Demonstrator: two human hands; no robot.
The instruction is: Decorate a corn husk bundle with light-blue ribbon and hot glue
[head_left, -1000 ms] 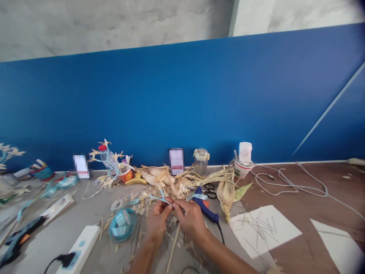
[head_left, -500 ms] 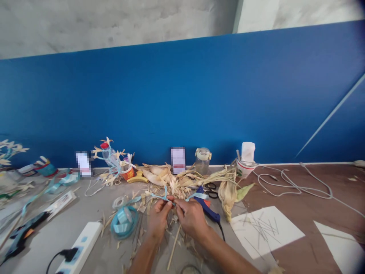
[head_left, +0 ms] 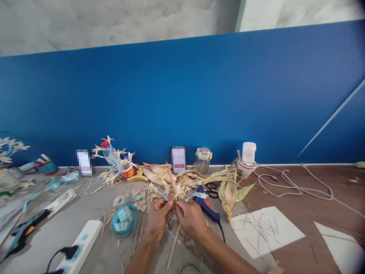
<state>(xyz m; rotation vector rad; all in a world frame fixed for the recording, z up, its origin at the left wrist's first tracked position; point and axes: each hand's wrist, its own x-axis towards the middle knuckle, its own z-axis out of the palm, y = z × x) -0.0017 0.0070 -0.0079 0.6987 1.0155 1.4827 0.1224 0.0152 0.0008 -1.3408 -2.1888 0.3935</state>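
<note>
Close together at the middle of the table, my left hand (head_left: 159, 216) and my right hand (head_left: 190, 216) pinch a thin stem wrapped in light blue ribbon (head_left: 163, 195). Pale husk petals show at the stem's far end, up and left of my fingers. My left thumb and forefinger are closed on the stem; my right fingertips are closed beside them, and the bit between them is mostly hidden. A strip of blue ribbon (head_left: 201, 195) lies just past my right hand, across a dark blue glue gun (head_left: 207, 207). Dry husks (head_left: 159, 174) lie behind both hands.
Ribbon rolls (head_left: 124, 221) and a white power strip (head_left: 82, 243) lie left. Behind stand a phone (head_left: 178, 160), a jar (head_left: 203, 161) and a bottle with husk flowers (head_left: 110, 154). Scissors (head_left: 212, 190), paper with thin sticks (head_left: 266, 230) and white cable (head_left: 308, 188) are right.
The blue stem has tilted further to the left, and its petals now show more clearly. My hands have stayed close together, with small finger shifts.
</note>
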